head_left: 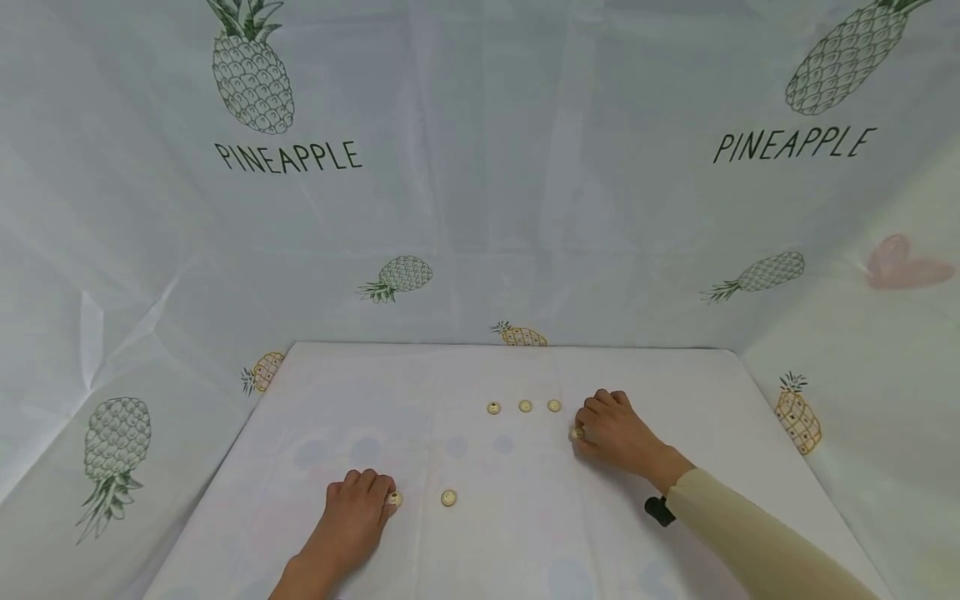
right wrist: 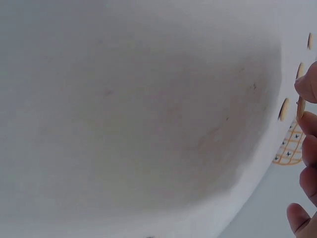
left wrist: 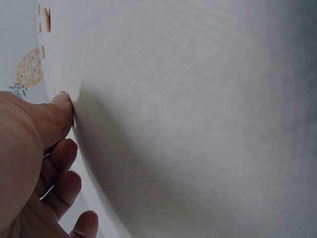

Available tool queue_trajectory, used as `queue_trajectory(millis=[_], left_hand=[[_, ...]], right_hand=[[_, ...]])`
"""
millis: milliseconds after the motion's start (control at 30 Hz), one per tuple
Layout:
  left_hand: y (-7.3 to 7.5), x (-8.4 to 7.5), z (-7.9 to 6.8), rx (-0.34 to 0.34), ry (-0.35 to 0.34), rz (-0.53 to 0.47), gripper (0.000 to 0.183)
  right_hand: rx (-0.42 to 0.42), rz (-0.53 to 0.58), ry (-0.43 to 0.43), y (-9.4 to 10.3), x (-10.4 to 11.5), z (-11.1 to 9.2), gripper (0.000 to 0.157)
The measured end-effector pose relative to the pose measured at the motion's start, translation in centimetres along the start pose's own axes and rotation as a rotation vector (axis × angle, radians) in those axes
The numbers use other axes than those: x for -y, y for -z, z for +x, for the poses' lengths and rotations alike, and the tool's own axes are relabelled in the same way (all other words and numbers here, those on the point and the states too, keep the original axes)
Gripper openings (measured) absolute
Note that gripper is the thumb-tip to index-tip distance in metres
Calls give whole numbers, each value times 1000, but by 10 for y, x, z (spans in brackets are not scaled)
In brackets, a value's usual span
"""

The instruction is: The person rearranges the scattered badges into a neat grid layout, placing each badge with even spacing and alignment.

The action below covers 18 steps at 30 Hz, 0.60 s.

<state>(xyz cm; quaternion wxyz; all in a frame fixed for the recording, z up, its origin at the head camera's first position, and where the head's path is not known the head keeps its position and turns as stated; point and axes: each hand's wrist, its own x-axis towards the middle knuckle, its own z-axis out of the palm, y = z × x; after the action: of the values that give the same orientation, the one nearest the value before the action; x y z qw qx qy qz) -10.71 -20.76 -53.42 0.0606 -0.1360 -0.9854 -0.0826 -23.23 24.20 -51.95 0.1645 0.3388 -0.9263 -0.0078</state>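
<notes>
Left hand (head_left: 354, 514): pinching pale disc (head_left: 394, 499), left of bench's (head_left: 510, 542) middle
Right hand (head_left: 617, 432): pinching second disc (head_left: 575, 434), nearer far edge
Lone disc (head_left: 448, 497): lying near left hand, toward right edge
Row of three discs (head_left: 525, 406): toward far edge

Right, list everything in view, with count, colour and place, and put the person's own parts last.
Discs: 6, cream, three in a row far up the table, one alone nearer the front, two held
Table: 1, white, under the discs
Spots: several, faint blue, on the table
Sheeting: pieces unclear, pale grey, behind and beside the table
Green pineapples: 5, printed on the sheeting
Orange pineapples: 3, printed near the table's edges
Words "PINEAPPLE": 2, dark, high on the sheeting
Heart: 1, pink, right side
Black item: 1, black, by the right wrist
Sleeve: 1, beige, right forearm
Left hand: 1, near left, pinching a disc
Right hand: 1, far right, pinching a disc
</notes>
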Motion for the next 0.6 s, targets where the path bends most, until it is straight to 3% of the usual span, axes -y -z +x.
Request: queue_trajectory(millis=[600], left_hand=[[1,0,2,21,24,-1,23]], right_hand=[[104,79,-61,-12,15,29,16]])
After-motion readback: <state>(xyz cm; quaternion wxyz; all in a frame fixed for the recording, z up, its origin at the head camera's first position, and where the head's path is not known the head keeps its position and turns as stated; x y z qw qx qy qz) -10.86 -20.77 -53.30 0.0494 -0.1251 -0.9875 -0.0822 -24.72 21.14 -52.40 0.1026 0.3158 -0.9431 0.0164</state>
